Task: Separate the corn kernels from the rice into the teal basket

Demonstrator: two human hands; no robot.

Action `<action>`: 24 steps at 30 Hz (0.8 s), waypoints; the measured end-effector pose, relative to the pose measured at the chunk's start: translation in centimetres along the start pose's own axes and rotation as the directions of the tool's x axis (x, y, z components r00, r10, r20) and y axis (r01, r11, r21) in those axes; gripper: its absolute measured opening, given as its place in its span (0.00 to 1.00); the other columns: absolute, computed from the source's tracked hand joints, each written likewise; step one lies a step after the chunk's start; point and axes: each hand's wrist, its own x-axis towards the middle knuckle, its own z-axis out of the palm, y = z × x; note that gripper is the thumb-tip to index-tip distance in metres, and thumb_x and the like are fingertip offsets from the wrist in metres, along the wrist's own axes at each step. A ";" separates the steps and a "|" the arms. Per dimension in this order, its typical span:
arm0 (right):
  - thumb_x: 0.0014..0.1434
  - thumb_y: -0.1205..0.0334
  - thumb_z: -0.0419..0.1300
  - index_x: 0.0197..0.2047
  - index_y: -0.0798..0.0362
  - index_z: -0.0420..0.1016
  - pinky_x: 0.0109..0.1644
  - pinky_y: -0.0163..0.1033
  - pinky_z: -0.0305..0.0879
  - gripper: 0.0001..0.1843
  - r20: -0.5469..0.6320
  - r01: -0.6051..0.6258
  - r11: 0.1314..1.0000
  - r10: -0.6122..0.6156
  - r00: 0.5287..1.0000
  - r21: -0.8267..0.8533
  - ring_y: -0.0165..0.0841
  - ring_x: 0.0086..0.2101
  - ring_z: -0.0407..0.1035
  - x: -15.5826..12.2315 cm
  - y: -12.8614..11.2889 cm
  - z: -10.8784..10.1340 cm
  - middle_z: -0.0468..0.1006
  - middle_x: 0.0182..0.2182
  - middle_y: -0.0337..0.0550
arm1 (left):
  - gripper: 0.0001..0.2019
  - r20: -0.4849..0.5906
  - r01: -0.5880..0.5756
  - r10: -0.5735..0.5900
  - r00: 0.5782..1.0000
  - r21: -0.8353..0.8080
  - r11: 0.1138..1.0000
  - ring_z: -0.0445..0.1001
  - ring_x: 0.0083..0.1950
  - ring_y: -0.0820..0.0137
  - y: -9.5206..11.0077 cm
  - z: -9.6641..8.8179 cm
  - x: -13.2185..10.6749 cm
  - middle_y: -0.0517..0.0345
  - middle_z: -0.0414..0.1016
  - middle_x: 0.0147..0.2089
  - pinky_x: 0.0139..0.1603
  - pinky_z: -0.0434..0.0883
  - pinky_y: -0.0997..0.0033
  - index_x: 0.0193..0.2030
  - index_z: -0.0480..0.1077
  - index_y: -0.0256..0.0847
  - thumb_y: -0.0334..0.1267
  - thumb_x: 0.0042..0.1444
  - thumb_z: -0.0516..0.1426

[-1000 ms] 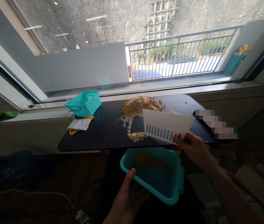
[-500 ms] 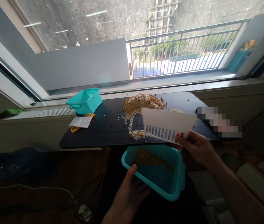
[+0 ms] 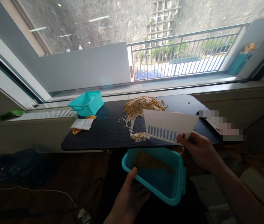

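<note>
1. Two grips were full: left hand [image 3: 128, 199] held a tub [image 3: 156, 183] by the table's [image 3: 108, 133] edge, right hand [image 3: 199, 152] a scraper [image 3: 169, 119].
2. Scraper hid some table.
3. Space separated grain [image 3: 135, 109] from second tub [image 3: 96, 107].

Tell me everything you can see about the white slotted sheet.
The sheet is thin and white, perhaps plastic, wider along the top than the bottom, with a row of slots near its lower edge. It is tilted over the table, slotted edge toward the person. The right hand grips its lower right corner. Whether it touches the table is unclear.
</note>
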 end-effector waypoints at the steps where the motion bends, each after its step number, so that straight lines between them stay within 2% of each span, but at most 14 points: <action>1: 0.42 0.40 0.68 0.23 0.50 0.75 0.29 0.37 0.70 0.21 0.002 0.002 1.000 -0.002 1.000 -0.004 0.35 0.25 0.71 0.1 -0.2 0.2 0.78 0.23 0.42 | 0.31 -0.002 0.003 -0.003 1.000 0.000 1.000 0.77 0.49 0.56 0.0 0.0 -0.1 0.39 0.75 0.55 0.56 0.68 0.58 0.62 0.62 0.33 0.52 0.58 0.55; 6: 0.40 0.38 0.68 0.26 0.51 0.77 0.30 0.37 0.70 0.23 0.058 -0.025 0.998 0.022 0.998 0.061 0.35 0.26 0.72 0.0 -0.2 0.2 0.80 0.25 0.43 | 0.29 0.001 0.008 -0.008 1.000 -0.020 1.000 0.77 0.50 0.57 0.1 0.0 0.0 0.40 0.75 0.55 0.56 0.68 0.58 0.62 0.62 0.33 0.50 0.59 0.54; 12: 0.38 0.33 0.67 0.24 0.51 0.76 0.29 0.36 0.70 0.27 0.054 -0.025 0.998 0.022 0.998 0.056 0.33 0.25 0.71 -0.3 0.0 -0.2 0.78 0.23 0.43 | 0.29 0.005 0.009 -0.009 1.000 -0.015 1.000 0.76 0.51 0.56 0.0 -0.1 0.1 0.40 0.75 0.55 0.57 0.67 0.57 0.61 0.63 0.33 0.51 0.58 0.55; 21: 0.39 0.35 0.68 0.26 0.51 0.77 0.31 0.38 0.72 0.26 0.103 -0.028 0.998 0.022 0.994 0.060 0.35 0.26 0.73 -0.2 0.2 0.1 0.80 0.25 0.44 | 0.30 -0.002 0.013 -0.013 1.000 -0.012 1.000 0.77 0.49 0.57 -0.1 -0.1 -0.1 0.39 0.74 0.55 0.55 0.68 0.58 0.61 0.63 0.34 0.52 0.58 0.55; 24: 0.39 0.36 0.68 0.27 0.51 0.77 0.32 0.38 0.72 0.25 0.092 -0.051 0.997 0.045 0.995 0.055 0.36 0.27 0.73 -0.3 0.3 -0.1 0.81 0.26 0.44 | 0.29 0.021 0.002 -0.001 1.000 -0.026 1.000 0.76 0.51 0.57 -0.1 -0.1 -0.1 0.41 0.73 0.57 0.57 0.67 0.58 0.61 0.62 0.35 0.51 0.58 0.56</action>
